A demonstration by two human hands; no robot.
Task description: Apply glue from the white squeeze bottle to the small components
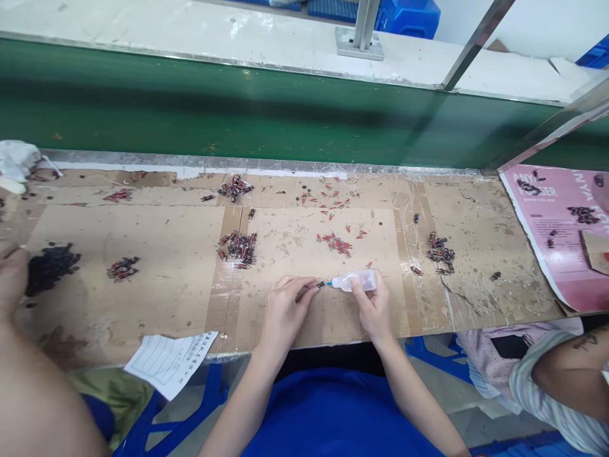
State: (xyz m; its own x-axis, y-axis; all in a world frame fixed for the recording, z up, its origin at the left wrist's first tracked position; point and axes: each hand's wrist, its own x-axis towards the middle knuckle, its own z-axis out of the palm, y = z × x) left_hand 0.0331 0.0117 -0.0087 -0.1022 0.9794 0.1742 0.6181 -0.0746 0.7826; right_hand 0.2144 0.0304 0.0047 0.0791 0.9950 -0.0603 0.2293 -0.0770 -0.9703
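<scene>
While my right hand (pixel 373 304) grips a small squeeze bottle (pixel 356 280) laid sideways, its nozzle meets a tiny part (pixel 320 285) pinched shut in my left hand (pixel 285 308), low over the cardboard-covered counter (pixel 166 279). Heaps of small red-and-black parts (pixel 239 246) lie beyond. Best, I judge, to squeeze gently, holding both hands steady so the nozzle stays on the part.

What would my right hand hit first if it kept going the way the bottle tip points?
Most likely the small part pinched in the left hand: the bottle in the right hand aims its nozzle leftward, almost touching it.
</scene>
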